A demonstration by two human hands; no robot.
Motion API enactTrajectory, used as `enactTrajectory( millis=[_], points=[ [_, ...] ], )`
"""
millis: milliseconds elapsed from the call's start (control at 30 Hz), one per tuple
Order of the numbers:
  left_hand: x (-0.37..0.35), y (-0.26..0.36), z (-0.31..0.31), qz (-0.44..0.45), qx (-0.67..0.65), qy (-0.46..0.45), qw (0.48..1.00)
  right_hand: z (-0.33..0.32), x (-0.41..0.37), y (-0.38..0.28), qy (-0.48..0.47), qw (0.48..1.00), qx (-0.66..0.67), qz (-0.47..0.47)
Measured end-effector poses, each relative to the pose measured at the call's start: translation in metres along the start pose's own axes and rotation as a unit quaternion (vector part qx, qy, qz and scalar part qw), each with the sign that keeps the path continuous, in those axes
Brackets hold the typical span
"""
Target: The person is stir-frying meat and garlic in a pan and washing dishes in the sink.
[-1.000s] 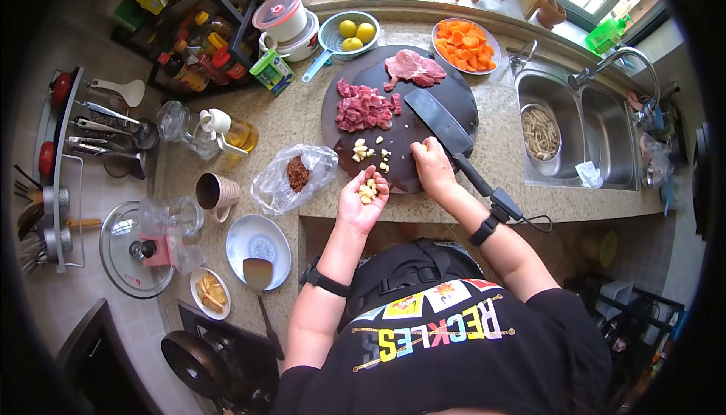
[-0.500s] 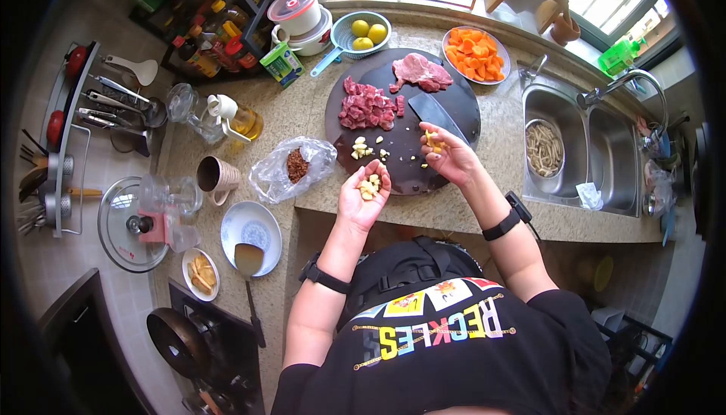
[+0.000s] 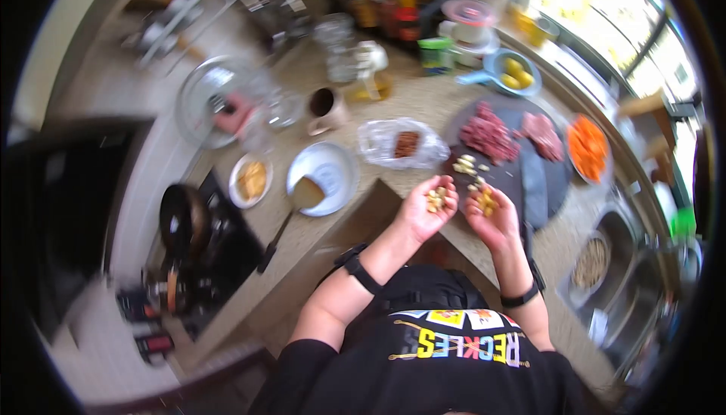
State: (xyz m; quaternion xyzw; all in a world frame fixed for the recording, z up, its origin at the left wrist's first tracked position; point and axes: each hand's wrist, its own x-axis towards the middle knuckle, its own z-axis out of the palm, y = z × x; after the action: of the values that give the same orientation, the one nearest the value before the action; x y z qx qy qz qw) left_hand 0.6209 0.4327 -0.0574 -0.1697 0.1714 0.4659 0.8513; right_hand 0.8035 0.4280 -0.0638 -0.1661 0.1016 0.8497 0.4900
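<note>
My left hand (image 3: 429, 207) is cupped palm up around pale garlic pieces (image 3: 436, 199). Beside it my right hand (image 3: 495, 220) curls round yellowish pieces (image 3: 486, 202), which look like ginger. Both hands are over the counter's front edge, near the round dark board (image 3: 495, 184). On that board lie several garlic cloves (image 3: 464, 163), cut red meat (image 3: 490, 135), a larger slab of meat (image 3: 541, 135) and a cleaver (image 3: 533, 184). A clear plastic bag (image 3: 370, 141) with brown bits (image 3: 407, 144) rests left of the board. The view is partly blurred.
A white-blue bowl (image 3: 344, 165) holds a spatula (image 3: 308, 193). Left of it are a small dish (image 3: 241, 194) of yellowish slices and the stove with a wok (image 3: 181, 218). A mug (image 3: 327, 111) stands behind. Carrots (image 3: 587, 147) and the sink (image 3: 620, 241) are at right.
The view has swung left, so the counter things appear shifted right and turned. My hands have come closer together, and the right hand has moved off the board toward the left one.
</note>
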Motion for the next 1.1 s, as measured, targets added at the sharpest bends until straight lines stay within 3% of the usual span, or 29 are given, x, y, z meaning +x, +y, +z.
enactTrajectory(
  millis=[33,300,433,567,667,767,800,900,933,1000,1033,1067,1100],
  points=[
    [-0.014,0.006,0.001,0.021,0.002,-0.003,1.000,0.002,0.002,0.007,-0.038,0.999,-0.013,0.025],
    [-0.201,0.083,-0.001,0.240,-0.041,-0.026,0.970,0.035,0.016,0.094,-0.016,0.974,-0.115,0.196],
    [-0.320,0.131,-0.036,0.383,-0.016,-0.010,0.924,0.043,0.018,0.149,0.025,0.954,-0.175,0.244],
    [-0.440,0.176,-0.055,0.502,0.034,-0.002,0.864,0.035,0.025,0.206,0.004,0.946,-0.170,0.277],
    [-0.507,0.218,-0.066,0.576,0.073,0.055,0.812,0.040,0.015,0.258,0.023,0.946,-0.176,0.273],
    [-0.539,0.269,-0.083,0.644,0.158,0.151,0.734,0.037,0.006,0.304,0.013,0.948,-0.166,0.271],
    [-0.541,0.286,-0.085,0.640,0.162,0.148,0.737,0.037,0.003,0.316,0.012,0.951,-0.159,0.265],
    [-0.534,0.332,-0.100,0.664,0.276,0.324,0.615,0.035,-0.013,0.337,0.013,0.963,-0.139,0.232],
    [-0.533,0.346,-0.105,0.660,0.281,0.318,0.620,0.034,-0.018,0.341,0.005,0.967,-0.132,0.219],
    [-0.528,0.371,-0.111,0.608,0.352,0.405,0.586,0.031,-0.027,0.339,0.018,0.973,-0.140,0.183],
    [-0.524,0.385,-0.114,0.575,0.349,0.412,0.615,0.032,-0.034,0.336,0.035,0.976,-0.152,0.152],
    [-0.527,0.393,-0.114,0.626,0.347,0.429,0.551,0.035,-0.038,0.335,0.034,0.978,-0.138,0.151],
    [-0.532,0.396,-0.115,0.615,0.372,0.398,0.570,0.038,-0.039,0.333,0.042,0.980,-0.138,0.138]
  ],
)
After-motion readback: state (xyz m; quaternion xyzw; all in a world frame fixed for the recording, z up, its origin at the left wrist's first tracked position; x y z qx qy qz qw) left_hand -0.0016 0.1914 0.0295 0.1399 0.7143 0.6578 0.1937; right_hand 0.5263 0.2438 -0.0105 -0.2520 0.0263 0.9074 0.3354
